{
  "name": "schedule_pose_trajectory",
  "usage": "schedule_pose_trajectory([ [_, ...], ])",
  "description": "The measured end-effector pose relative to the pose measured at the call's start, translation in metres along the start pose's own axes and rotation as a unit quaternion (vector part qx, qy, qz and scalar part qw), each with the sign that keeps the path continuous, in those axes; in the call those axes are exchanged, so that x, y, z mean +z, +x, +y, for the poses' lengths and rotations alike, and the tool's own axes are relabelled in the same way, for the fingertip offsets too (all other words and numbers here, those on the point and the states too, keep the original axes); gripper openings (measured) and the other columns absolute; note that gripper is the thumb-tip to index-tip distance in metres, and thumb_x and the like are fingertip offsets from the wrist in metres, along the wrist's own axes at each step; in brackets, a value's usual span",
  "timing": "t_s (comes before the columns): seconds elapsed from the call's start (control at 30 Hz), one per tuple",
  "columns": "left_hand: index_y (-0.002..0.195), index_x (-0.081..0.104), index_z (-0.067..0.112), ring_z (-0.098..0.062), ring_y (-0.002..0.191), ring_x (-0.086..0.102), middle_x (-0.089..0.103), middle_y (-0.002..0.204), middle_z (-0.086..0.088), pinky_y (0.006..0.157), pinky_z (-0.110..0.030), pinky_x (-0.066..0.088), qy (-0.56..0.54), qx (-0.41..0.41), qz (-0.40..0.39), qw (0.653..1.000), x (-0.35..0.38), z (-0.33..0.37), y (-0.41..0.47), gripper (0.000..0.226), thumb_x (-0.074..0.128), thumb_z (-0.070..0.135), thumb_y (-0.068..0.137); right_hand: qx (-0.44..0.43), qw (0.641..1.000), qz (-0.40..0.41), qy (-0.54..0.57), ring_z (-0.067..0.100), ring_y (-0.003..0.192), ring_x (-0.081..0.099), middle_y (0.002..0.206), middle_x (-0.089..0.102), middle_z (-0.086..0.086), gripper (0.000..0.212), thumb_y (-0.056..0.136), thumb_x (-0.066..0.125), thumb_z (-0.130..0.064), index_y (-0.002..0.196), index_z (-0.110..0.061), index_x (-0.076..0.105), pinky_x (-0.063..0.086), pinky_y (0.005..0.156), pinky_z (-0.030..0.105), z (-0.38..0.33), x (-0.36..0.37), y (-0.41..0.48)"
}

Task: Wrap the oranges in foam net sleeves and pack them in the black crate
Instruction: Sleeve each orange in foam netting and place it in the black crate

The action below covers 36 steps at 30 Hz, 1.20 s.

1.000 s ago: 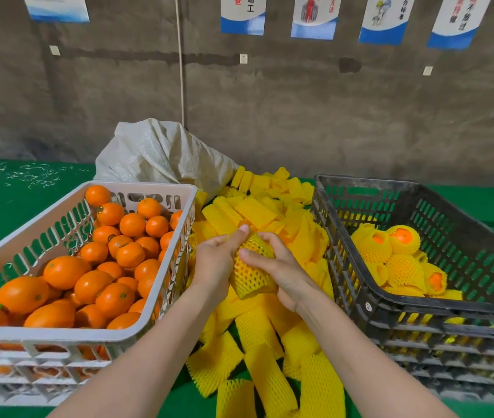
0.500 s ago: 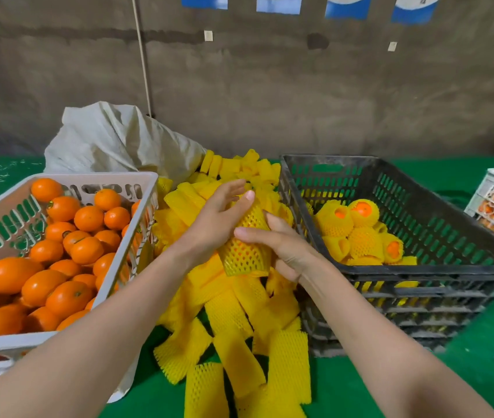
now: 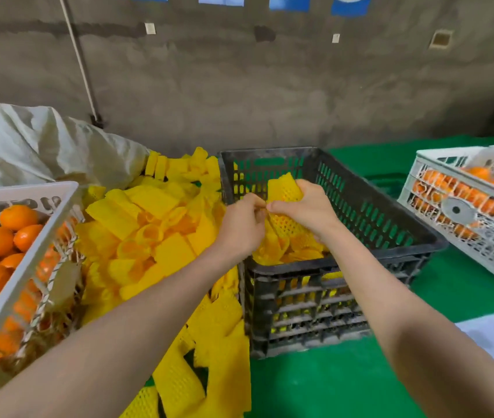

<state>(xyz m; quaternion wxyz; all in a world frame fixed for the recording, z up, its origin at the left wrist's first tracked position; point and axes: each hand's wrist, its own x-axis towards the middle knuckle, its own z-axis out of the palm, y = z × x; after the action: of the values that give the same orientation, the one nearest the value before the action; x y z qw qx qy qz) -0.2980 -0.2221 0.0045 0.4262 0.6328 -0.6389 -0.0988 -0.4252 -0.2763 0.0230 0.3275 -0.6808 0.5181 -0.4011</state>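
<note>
both grips have carried the sleeved orange [image 3: 284, 225] rightward, off the pile of loose foam sleeves [image 3: 155, 230] and over the black crate [image 3: 375, 212]. the right grip [image 3: 303, 209] curls round the net's upper end, bunching it. the left grip [image 3: 241, 227] pinches the net's edge just beside it, fingertips meeting. directly beneath them, wrapped oranges [image 3: 297, 251] lie inside the crate. the white crate of bare oranges [image 3: 33, 254] now sits well left of the left grip. a second white crate [image 3: 465, 212] has come into view right of the right grip, on the green surface [image 3: 330, 387].
</note>
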Motion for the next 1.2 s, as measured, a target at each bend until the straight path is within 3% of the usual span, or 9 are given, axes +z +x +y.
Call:
schedule_pose_trajectory([
  [0.1,0.106,0.06,0.008,-0.035,0.1,0.06,0.065,0.106,-0.015,0.07,-0.037,0.045,0.152,0.016,-0.107,0.982,0.019,0.001,0.007,0.019,0.047,0.007,0.092,-0.019,0.968,-0.067,-0.24,0.027,0.096,0.06,0.091,0.062,0.002,0.024,0.066,0.072,-0.033,0.082,-0.018,0.062,0.043,0.068,0.027,0.02,-0.002,0.025],
  [0.23,0.116,0.06,0.014,-0.031,0.101,0.06,0.067,0.107,-0.011,0.074,-0.035,0.046,0.202,0.029,-0.124,0.971,0.024,-0.008,0.008,0.023,0.054,0.014,0.093,0.005,0.847,-0.26,-0.463,0.026,0.084,0.053,0.077,0.05,-0.001,0.032,0.073,0.072,-0.033,0.085,-0.012,0.051,0.039,0.058,0.025,0.032,0.015,0.046],
  [0.47,0.113,0.063,0.015,-0.021,0.091,0.062,0.069,0.1,-0.006,0.073,-0.028,0.049,0.136,0.02,-0.098,0.986,0.025,-0.008,0.002,0.02,0.058,0.014,0.093,0.044,0.768,-0.366,-0.523,0.028,0.107,0.05,0.118,0.052,0.006,0.063,0.079,0.072,-0.04,0.128,-0.01,0.047,0.047,0.091,0.039,0.049,0.024,0.046],
  [0.57,0.109,0.067,0.012,-0.012,0.085,0.057,0.068,0.104,-0.005,0.067,-0.014,0.043,0.046,0.023,-0.048,0.997,0.018,-0.008,-0.003,0.018,0.057,0.01,0.094,0.031,0.776,-0.354,-0.521,0.029,0.116,0.048,0.134,0.046,0.008,0.073,0.082,0.068,-0.04,0.14,-0.012,0.033,0.044,0.089,0.036,0.042,0.024,0.039],
  [0.63,0.108,0.067,0.009,-0.009,0.092,0.054,0.063,0.107,-0.003,0.073,-0.008,0.042,-0.03,0.021,-0.024,0.999,0.008,-0.01,-0.011,0.019,0.057,0.006,0.093,-0.014,0.822,-0.287,-0.491,0.028,0.111,0.051,0.133,0.044,0.008,0.063,0.085,0.064,-0.033,0.139,-0.017,0.036,0.047,0.083,0.036,0.033,0.024,0.032],
  [0.77,0.105,0.065,0.012,-0.015,0.099,0.057,0.059,0.103,0.0,0.082,-0.022,0.048,-0.1,-0.036,-0.054,0.993,-0.04,-0.033,-0.02,0.022,0.065,0.0,0.086,-0.191,0.919,-0.05,-0.342,0.025,0.113,0.052,0.122,0.054,0.006,0.036,0.089,0.058,-0.032,0.121,-0.016,0.053,0.043,0.089,0.034,0.007,0.026,0.011],
  [0.87,0.1,0.065,0.013,-0.019,0.088,0.063,0.065,0.099,-0.003,0.074,-0.029,0.051,-0.115,-0.09,-0.056,0.988,-0.095,-0.062,-0.023,0.019,0.069,0.003,0.084,-0.279,0.939,0.01,-0.201,0.021,0.104,0.056,0.11,0.062,0.005,0.021,0.091,0.057,-0.022,0.108,-0.011,0.062,0.04,0.084,0.026,-0.023,0.045,-0.015],
  [1.03,0.093,0.066,0.019,-0.011,0.071,0.064,0.068,0.087,-0.001,0.063,-0.025,0.049,-0.125,-0.143,-0.002,0.982,-0.158,-0.103,-0.044,0.013,0.067,0.008,0.087,-0.341,0.915,-0.102,-0.19,0.026,0.106,0.054,0.112,0.06,0.009,0.021,0.09,0.055,-0.019,0.108,-0.01,0.06,0.042,0.087,0.036,-0.061,0.122,-0.047],
  [1.2,0.103,0.067,0.006,-0.018,0.077,0.067,0.068,0.091,-0.01,0.063,-0.024,0.052,-0.107,-0.188,0.03,0.976,-0.188,-0.134,-0.081,0.014,0.064,0.011,0.089,-0.233,0.84,-0.299,-0.388,0.035,0.129,0.037,0.14,0.036,0.018,0.04,0.093,0.048,-0.015,0.133,-0.011,0.043,0.037,0.101,0.039,-0.031,0.2,-0.045],
])
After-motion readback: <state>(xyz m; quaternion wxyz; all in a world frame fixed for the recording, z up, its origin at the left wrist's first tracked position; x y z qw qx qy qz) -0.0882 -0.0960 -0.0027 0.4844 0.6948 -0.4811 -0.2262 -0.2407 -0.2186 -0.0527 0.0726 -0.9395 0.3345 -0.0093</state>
